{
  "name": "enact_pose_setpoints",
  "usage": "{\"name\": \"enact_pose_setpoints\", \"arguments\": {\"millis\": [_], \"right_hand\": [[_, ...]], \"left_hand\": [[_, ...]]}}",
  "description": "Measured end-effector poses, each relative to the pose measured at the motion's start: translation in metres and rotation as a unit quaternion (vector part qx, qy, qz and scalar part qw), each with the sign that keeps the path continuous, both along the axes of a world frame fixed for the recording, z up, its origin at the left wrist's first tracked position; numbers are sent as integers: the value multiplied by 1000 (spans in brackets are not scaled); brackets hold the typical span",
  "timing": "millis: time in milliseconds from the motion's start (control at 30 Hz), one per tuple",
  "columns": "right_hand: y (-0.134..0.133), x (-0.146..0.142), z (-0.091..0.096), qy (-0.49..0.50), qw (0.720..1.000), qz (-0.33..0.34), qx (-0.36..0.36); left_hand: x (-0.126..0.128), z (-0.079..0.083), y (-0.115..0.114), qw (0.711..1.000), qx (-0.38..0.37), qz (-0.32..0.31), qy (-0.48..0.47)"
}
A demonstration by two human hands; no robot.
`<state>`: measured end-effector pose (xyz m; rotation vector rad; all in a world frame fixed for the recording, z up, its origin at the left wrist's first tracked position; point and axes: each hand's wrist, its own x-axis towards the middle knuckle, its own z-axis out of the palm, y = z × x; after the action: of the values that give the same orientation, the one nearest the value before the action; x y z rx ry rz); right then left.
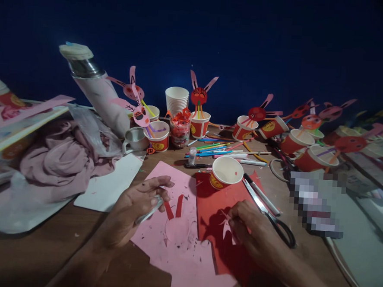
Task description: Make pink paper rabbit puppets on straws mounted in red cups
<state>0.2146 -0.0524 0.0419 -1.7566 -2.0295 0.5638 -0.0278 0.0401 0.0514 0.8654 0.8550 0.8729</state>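
Observation:
My left hand (135, 209) is closed round a slim silvery stick-like tool (149, 212), held just above a pink paper sheet (178, 251). On that sheet lie a pink cut-out circle (177, 230) and two narrow red ear-shaped strips (173, 207). My right hand (248, 227) rests on a red paper sheet (216, 214), its fingers pinched on a small pink paper scrap (228, 226). A red paper cup (225, 172) stands at the top of the red sheet. Scissors (271, 215) and a black marker (261, 194) lie just right of my right hand.
Several red cups with paper rabbit faces on straws (198, 113) stand along the back. A white cup stack (176, 100), a jar of red bits (179, 132), loose coloured straws (217, 148), a tilted silver flask (94, 90), pink cloth (61, 157) and white paper (111, 184) crowd the wooden table.

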Motion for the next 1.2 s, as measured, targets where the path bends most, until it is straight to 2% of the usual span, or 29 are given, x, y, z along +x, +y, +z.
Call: {"name": "enact_pose_setpoints", "arguments": {"millis": [67, 133, 233, 333, 500, 600, 733, 800, 867, 933, 1000, 1100, 1200], "right_hand": [[3, -9, 2, -46, 999, 17, 22], [11, -23, 2, -142, 988, 44, 49], [31, -48, 6, -274, 958, 73, 41], [52, -69, 11, -326, 943, 65, 32], [66, -86, 13, -339, 939, 59, 17], [67, -86, 23, -329, 941, 69, 39], [81, -79, 60, -210, 961, 85, 160], [99, -74, 81, -137, 963, 101, 208], [123, -68, 97, -96, 965, 68, 233], [150, -63, 106, -104, 965, 28, 240], [177, -59, 110, -162, 959, -38, 231], [209, -60, 108, -234, 950, -36, 206], [225, -67, 103, -276, 939, -13, 207]], "left_hand": [[-1, 1, 0, 1000, -5, 4, -3], [-2, 1, 1, 1000, -5, 6, -8], [-5, 2, 2, 1000, 11, 7, -17], [-10, 5, 3, 999, 25, 0, -25], [-21, 16, 3, 997, 47, 26, -61], [-28, 21, 4, 994, 47, 48, -89], [-32, 24, 3, 991, 48, 39, -119], [-33, 28, 1, 990, 60, 31, -123], [-35, 34, -2, 991, 67, 20, -116], [-37, 41, -3, 992, 71, 12, -108], [-38, 47, -2, 991, 81, 6, -107], [-36, 49, 3, 989, 95, 1, -113], [-31, 42, 11, 990, 82, 7, -115]]}}
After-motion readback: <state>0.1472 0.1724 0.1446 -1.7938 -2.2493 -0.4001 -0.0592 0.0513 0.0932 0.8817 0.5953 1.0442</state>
